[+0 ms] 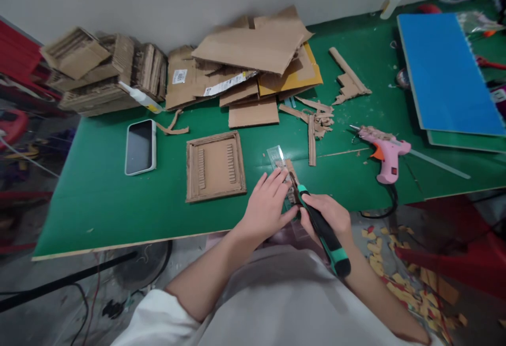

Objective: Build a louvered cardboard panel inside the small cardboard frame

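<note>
My right hand (330, 217) is wrapped round a black and green utility knife (322, 230). The knife's front end touches a small cardboard strip (290, 167) near the table's front edge. Flat fingers of my left hand (266, 203) press on a clear plastic ruler (277, 154) that lies along the strip; the hand hides much of both. To the left sits a square cardboard tray (215, 195) with a raised rim and two rows of small ridged pieces inside.
A phone (140, 147) lies at the left. Stacked cardboard boxes (106, 71), a glue bottle (142, 98) and cardboard sheets (249, 50) fill the back. Cardboard scraps (322, 119), a pink glue gun (385, 151) and a blue board (450, 71) are at the right.
</note>
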### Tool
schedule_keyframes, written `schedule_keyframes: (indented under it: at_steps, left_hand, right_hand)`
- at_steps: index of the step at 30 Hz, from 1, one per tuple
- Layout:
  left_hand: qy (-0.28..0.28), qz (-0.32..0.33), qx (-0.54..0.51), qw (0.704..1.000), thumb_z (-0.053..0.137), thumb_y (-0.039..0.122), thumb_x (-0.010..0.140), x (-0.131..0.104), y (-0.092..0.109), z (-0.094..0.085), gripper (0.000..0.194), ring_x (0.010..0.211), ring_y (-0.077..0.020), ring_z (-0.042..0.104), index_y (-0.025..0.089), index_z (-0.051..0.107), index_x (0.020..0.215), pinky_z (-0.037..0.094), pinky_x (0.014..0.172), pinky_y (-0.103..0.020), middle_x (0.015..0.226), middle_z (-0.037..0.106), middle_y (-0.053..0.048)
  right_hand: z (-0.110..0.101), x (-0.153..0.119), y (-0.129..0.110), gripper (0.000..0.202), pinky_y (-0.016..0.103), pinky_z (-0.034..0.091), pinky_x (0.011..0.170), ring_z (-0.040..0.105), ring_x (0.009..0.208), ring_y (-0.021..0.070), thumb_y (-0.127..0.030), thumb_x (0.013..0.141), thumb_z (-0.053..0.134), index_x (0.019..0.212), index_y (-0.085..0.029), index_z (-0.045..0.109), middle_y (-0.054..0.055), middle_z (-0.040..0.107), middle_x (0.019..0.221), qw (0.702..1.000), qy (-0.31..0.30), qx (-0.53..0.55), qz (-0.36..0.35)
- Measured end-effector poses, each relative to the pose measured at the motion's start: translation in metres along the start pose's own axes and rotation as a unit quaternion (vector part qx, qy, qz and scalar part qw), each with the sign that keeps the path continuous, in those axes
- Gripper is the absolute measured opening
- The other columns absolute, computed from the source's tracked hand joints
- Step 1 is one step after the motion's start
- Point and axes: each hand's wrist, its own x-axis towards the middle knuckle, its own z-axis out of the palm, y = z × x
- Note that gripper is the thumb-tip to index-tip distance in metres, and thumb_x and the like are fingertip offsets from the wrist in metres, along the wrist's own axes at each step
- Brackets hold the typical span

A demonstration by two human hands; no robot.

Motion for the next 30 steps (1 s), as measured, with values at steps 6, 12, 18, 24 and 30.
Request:
schedule_keyframes:
  at_steps: [6, 12, 18, 24, 30]
  left_hand:
    - [0.001, -0.002, 0.008, 1.0, 0.049, 0.039, 0.082, 0.0, 0.002, 0.0, 0.042, 0.131, -0.0247, 0.031, 0.013, 0.05, 0.115, 0.025, 0.108, -0.046, 0.137, 0.042, -0.012]
    - [0.009, 0.001, 0.019, 1.0, 0.048, 0.041, 0.083, 0.0, 0.001, 0.001, 0.043, 0.131, -0.0247, 0.032, 0.012, 0.05, 0.115, 0.026, 0.108, -0.045, 0.136, 0.043, -0.013]
    - [0.013, 0.005, 0.018, 1.0, 0.049, 0.04, 0.083, 0.0, 0.001, 0.001, 0.043, 0.13, -0.0254, 0.032, 0.012, 0.049, 0.115, 0.027, 0.107, -0.047, 0.136, 0.043, -0.014]
    - [0.006, 0.006, 0.021, 1.0, 0.049, 0.042, 0.083, 0.0, 0.001, 0.0, 0.045, 0.131, -0.0258, 0.032, 0.011, 0.05, 0.116, 0.027, 0.107, -0.047, 0.136, 0.043, -0.015]
    - [0.005, 0.007, 0.024, 1.0, 0.048, 0.043, 0.083, 0.0, 0.0, 0.001, 0.045, 0.131, -0.0261, 0.031, 0.011, 0.05, 0.116, 0.026, 0.107, -0.047, 0.136, 0.042, -0.014]
  right_hand:
    - [-0.001, -0.004, -0.001, 0.035, 0.029, 0.054, 0.068, 0.065, 0.077, 0.017, -0.011, 0.069, 0.062, 0.103, -0.018, 0.055, 0.007, 0.069, 0.089, 1.0, -0.007, 0.008, 0.001]
    - [-0.005, -0.011, -0.008, 0.029, 0.028, 0.054, 0.068, 0.065, 0.075, 0.0162, -0.013, 0.07, 0.06, 0.098, -0.019, 0.057, 0.004, 0.069, 0.087, 1.0, 0.013, -0.019, 0.02]
    - [-0.008, -0.012, -0.009, 0.024, 0.026, 0.053, 0.065, 0.065, 0.072, 0.0156, -0.015, 0.073, 0.058, 0.096, -0.02, 0.056, 0.004, 0.069, 0.086, 0.999, -0.001, -0.042, 0.008]
    - [-0.009, -0.019, -0.007, 0.022, 0.025, 0.052, 0.063, 0.065, 0.07, 0.0151, -0.018, 0.074, 0.057, 0.096, -0.021, 0.056, 0.003, 0.069, 0.085, 0.998, 0.004, -0.068, -0.008]
    - [-0.011, -0.023, -0.008, 0.023, 0.027, 0.052, 0.061, 0.065, 0.069, 0.016, -0.017, 0.074, 0.057, 0.096, -0.019, 0.055, 0.004, 0.069, 0.085, 0.998, -0.003, -0.067, -0.007]
